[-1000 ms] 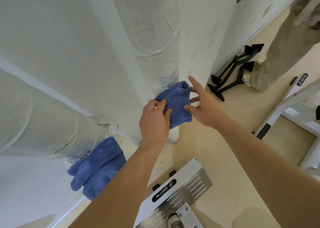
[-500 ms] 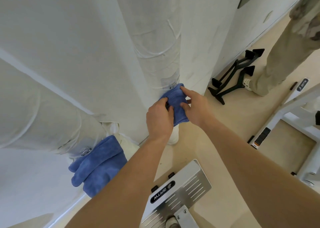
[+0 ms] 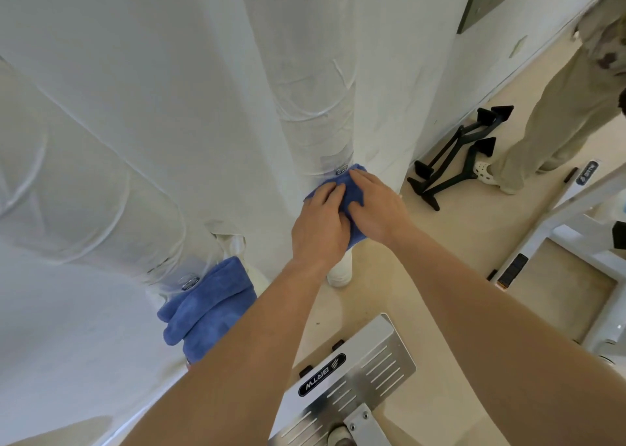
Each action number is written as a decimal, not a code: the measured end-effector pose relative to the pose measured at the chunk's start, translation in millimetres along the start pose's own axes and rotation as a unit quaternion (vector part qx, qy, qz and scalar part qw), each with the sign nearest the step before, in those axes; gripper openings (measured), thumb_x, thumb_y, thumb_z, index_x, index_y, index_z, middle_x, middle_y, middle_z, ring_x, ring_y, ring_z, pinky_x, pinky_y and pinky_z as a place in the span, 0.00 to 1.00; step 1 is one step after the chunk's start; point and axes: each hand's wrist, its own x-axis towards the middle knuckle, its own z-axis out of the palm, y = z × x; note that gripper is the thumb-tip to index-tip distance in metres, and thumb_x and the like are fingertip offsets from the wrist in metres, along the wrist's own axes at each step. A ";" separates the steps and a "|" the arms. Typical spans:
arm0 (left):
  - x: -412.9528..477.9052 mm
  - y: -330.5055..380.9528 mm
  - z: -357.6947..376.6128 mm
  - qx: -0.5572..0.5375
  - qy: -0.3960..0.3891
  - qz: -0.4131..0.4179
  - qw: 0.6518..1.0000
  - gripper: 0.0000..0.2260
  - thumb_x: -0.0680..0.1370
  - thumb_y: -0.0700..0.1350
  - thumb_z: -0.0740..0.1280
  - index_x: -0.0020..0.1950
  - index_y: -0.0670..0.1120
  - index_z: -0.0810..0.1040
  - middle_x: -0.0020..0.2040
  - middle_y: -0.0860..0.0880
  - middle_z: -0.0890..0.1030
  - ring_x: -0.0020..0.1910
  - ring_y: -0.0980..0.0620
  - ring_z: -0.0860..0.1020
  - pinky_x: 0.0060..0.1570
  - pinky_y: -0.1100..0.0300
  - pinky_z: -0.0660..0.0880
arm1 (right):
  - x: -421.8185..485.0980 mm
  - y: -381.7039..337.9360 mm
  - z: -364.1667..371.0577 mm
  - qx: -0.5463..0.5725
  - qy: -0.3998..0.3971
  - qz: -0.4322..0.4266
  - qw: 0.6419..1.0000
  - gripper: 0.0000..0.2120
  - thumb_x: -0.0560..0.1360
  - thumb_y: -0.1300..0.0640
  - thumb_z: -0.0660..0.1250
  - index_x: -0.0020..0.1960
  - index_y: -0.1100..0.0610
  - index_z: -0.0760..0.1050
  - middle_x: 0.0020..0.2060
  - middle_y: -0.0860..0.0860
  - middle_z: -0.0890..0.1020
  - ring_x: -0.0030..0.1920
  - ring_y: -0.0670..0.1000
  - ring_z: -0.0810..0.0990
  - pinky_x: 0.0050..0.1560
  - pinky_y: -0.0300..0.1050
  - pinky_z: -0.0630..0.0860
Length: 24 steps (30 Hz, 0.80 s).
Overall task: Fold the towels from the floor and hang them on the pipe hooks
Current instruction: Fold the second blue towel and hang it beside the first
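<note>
Head view: the folded blue towel (image 3: 351,193) is pressed against the vertical pipe (image 3: 315,72), just under its hook (image 3: 341,171). The right hand (image 3: 372,205) is laid on it with flat fingers. The left hand (image 3: 320,222) rests on it with bent fingers; whether a grip is held cannot be told. If the towel is released before the cloth is caught on the hook, it could slide to the floor and unfold.

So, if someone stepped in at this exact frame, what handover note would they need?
Hands: left hand and right hand both lie on the towel at the upright pipe's hook. The right fingers are straight; the left hand's grip is unclear.
Done: the other towel hangs folded from the left pipe's hook.
Left: confirm the towel under the hands is caught on its hook, then let go.
</note>
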 end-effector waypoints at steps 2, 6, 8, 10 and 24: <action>2.7 -2.1 1.4 -0.004 -0.010 -0.006 1.000 0.22 0.79 0.42 0.61 0.74 0.49 0.70 0.73 0.54 0.70 0.65 0.49 0.74 0.55 0.49 0.77 | 2.3 1.6 2.4 0.013 -0.007 0.013 1.000 0.29 0.77 0.59 0.60 0.77 0.53 0.63 0.75 0.50 0.68 0.72 0.53 0.68 0.67 0.43 0.64; 4.8 -5.2 -9.8 -0.009 -0.047 0.012 0.999 0.22 0.79 0.43 0.60 0.74 0.50 0.69 0.72 0.54 0.69 0.64 0.51 0.74 0.56 0.49 0.77 | 6.8 2.6 -2.6 0.006 -0.018 0.007 1.000 0.28 0.76 0.61 0.60 0.76 0.55 0.65 0.72 0.53 0.70 0.68 0.56 0.71 0.65 0.48 0.69; 3.1 -6.3 -20.2 -0.005 -0.065 0.016 0.998 0.22 0.80 0.44 0.61 0.74 0.48 0.69 0.72 0.52 0.70 0.65 0.49 0.74 0.58 0.48 0.76 | 4.4 -1.2 -9.1 -0.006 -0.017 -0.002 1.000 0.30 0.76 0.61 0.60 0.78 0.55 0.61 0.76 0.52 0.65 0.72 0.57 0.67 0.70 0.49 0.66; -1.3 -6.9 -33.3 -0.010 -0.059 0.011 0.998 0.21 0.80 0.44 0.61 0.73 0.48 0.70 0.69 0.49 0.73 0.64 0.47 0.74 0.59 0.48 0.75 | -1.8 -7.2 -17.0 -0.034 -0.002 -0.004 0.999 0.31 0.77 0.60 0.59 0.79 0.53 0.59 0.78 0.50 0.60 0.74 0.57 0.63 0.70 0.50 0.67; -139.2 -30.8 -137.8 -0.059 -0.045 -0.100 0.992 0.20 0.81 0.48 0.63 0.73 0.51 0.70 0.65 0.52 0.78 0.59 0.51 0.78 0.62 0.55 0.74 | -111.4 -95.4 -25.6 -0.150 -0.015 -0.009 0.988 0.18 0.79 0.54 0.60 0.68 0.56 0.72 0.65 0.55 0.72 0.66 0.60 0.70 0.58 0.52 0.72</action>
